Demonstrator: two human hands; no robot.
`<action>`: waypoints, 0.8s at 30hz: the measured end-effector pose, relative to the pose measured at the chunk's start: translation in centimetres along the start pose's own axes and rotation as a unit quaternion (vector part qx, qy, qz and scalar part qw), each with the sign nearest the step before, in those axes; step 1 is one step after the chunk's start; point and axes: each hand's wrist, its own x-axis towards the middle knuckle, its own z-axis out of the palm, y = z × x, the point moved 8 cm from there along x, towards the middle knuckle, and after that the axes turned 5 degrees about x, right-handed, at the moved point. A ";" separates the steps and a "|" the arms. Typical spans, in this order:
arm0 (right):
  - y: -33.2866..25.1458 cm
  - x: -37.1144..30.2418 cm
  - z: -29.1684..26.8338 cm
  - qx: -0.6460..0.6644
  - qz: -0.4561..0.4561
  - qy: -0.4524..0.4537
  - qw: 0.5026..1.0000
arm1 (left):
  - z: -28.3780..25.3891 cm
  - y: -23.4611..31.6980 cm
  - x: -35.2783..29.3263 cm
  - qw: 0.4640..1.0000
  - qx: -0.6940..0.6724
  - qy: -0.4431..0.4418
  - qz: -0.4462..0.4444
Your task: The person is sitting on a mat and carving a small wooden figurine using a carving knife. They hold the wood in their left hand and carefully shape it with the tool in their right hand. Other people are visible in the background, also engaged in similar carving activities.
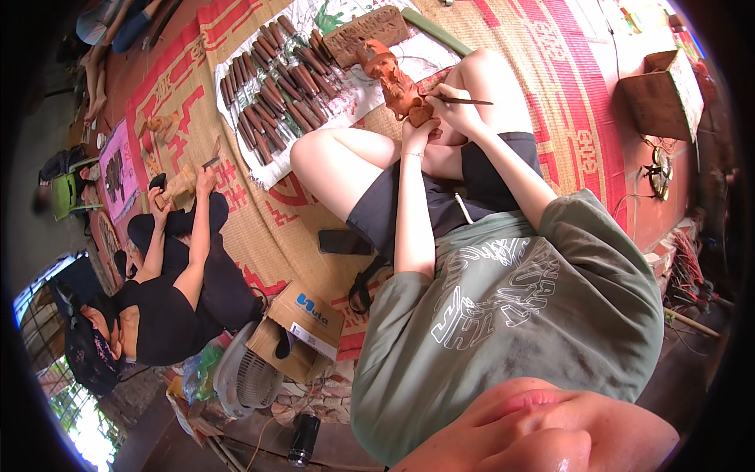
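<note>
My left hand [419,135] is wrapped round the lower end of a reddish-brown carved figurine [399,93], held tilted above my crossed legs. Between the fingers of my right hand [458,112] is a slim, dark-handled tool [472,101]. Its tip meets or nearly meets the figurine's side; whether it is a brush or a chisel is too small to tell. Beyond the figurine, a brown carved block [366,36] lies on a white cloth [358,94]. Many wooden-handled carving tools [275,86] lie in rows on that cloth, to the left.
Woven red-and-tan mats [267,228] cover the floor. A phone [346,242] lies by my left thigh, with a cardboard box [303,322] and fan [245,370] behind. Left, a co-worker holds a pale wood carving [182,182]. A wooden box [661,96] stands right.
</note>
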 end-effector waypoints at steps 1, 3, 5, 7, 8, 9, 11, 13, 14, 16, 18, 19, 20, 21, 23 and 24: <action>0.2 0.1 -0.1 0.000 0.000 0.004 1.000 | 0.2 0.1 0.0 1.000 -0.008 -0.007 0.006; 0.5 0.0 0.0 0.000 -0.002 0.009 1.000 | 0.1 0.2 -0.1 1.000 -0.010 -0.001 0.006; 0.5 0.0 0.3 0.003 -0.006 0.009 1.000 | 0.1 0.2 -0.1 1.000 -0.012 0.005 0.007; 0.2 -0.1 0.4 -0.004 0.000 -0.006 1.000 | 0.0 0.1 -0.1 1.000 -0.012 0.010 0.008; 0.1 -0.2 0.5 -0.007 0.003 -0.013 1.000 | -0.1 0.1 0.0 1.000 -0.006 0.011 0.006; 0.1 -0.1 0.7 -0.009 -0.001 -0.020 1.000 | -0.1 0.1 0.0 1.000 0.000 0.012 0.004; 0.1 -0.3 1.0 -0.014 -0.003 -0.034 0.999 | -0.1 0.1 -0.3 1.000 0.000 0.018 0.006; -0.9 -0.6 1.4 -0.080 -0.048 -0.054 0.994 | 0.0 0.7 -0.4 0.999 -0.009 0.025 0.018; -0.6 -1.0 1.8 -0.074 -0.027 -0.062 0.995 | -0.1 0.9 -0.7 0.999 -0.003 0.043 0.011; -1.1 -1.6 2.1 -0.086 -0.059 -0.077 0.992 | 0.1 1.0 -1.1 0.999 -0.025 0.043 0.014; -1.7 -1.3 1.5 -0.081 -0.104 -0.073 0.989 | 0.7 1.2 -1.2 0.999 -0.031 0.026 -0.003; -1.5 -0.9 1.6 -0.068 -0.068 -0.078 0.992 | 0.2 1.1 -1.0 0.999 -0.027 0.023 -0.004; -1.4 -0.4 1.5 -0.055 -0.032 -0.085 0.994 | -0.1 0.8 -0.9 0.999 -0.023 0.021 -0.005; -1.3 -0.1 1.6 -0.042 0.004 -0.092 0.995 | -0.4 0.6 -0.7 1.000 -0.020 0.020 -0.006; -0.8 0.1 1.6 -0.067 0.001 -0.096 0.993 | -0.3 0.3 -0.5 0.999 -0.019 0.027 -0.010; -0.9 0.2 1.8 -0.093 -0.016 -0.097 0.991 | -0.4 0.3 -0.3 0.999 -0.017 0.031 -0.013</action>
